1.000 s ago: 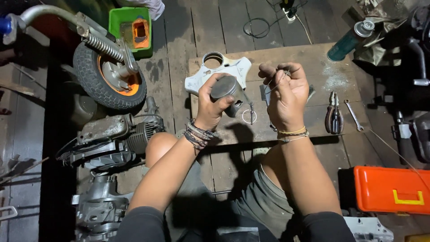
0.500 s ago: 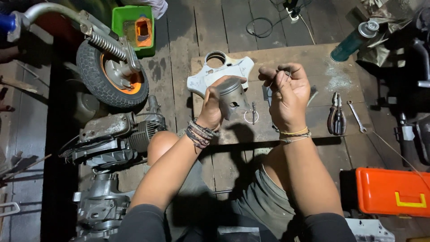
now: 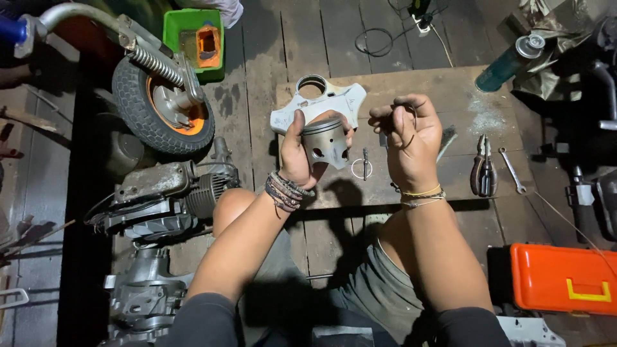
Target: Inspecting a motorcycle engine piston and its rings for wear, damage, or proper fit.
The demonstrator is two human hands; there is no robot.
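My left hand (image 3: pixel 297 154) grips a grey metal piston (image 3: pixel 326 142), held upright over a wooden board (image 3: pixel 450 96), its side holes facing me. My right hand (image 3: pixel 411 138) is raised beside it, fingertips pinching a thin wire ring (image 3: pixel 411 112). Between the hands, a small ring and a pin (image 3: pixel 363 166) lie on the board. A white plastic cover with a round hole (image 3: pixel 318 99) rests just behind the piston.
Pliers (image 3: pixel 482 170) and a small spanner (image 3: pixel 512 170) lie on the board's right side. A small wheel with orange hub (image 3: pixel 160 109) and an engine (image 3: pixel 167 193) sit to the left. A green tray (image 3: pixel 193 38), a spray can (image 3: pixel 508 64) and an orange toolbox (image 3: pixel 565 276) surround me.
My left hand has turned the piston from crown-up to upright with its side holes showing, and lowered it slightly. My right hand has stayed raised with the wire ring.
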